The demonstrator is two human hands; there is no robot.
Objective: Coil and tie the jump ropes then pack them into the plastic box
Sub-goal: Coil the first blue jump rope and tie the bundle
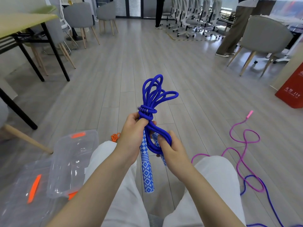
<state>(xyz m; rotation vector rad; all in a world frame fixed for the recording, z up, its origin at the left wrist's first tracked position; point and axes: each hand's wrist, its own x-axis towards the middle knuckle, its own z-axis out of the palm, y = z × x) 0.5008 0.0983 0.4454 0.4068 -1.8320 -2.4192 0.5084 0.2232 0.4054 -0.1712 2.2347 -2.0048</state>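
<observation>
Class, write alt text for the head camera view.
Both hands, left hand and right hand, grip a coiled blue jump rope above the person's lap. A clear plastic box sits on the floor left; a pink rope lies uncoiled right.

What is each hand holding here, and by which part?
Both hold the blue jump rope: the left hand grips the bundle just below the knot, the right hand holds the lower rope loops beside the handles.

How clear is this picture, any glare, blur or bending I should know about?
Head view: wide-angle bending curves the floorboards and tilts the table at the left edge; bright glare streaks sit on the clear plastic box and its lid; the blue rope and both hands, left and right, are sharp; far chairs look soft and washed out.
</observation>
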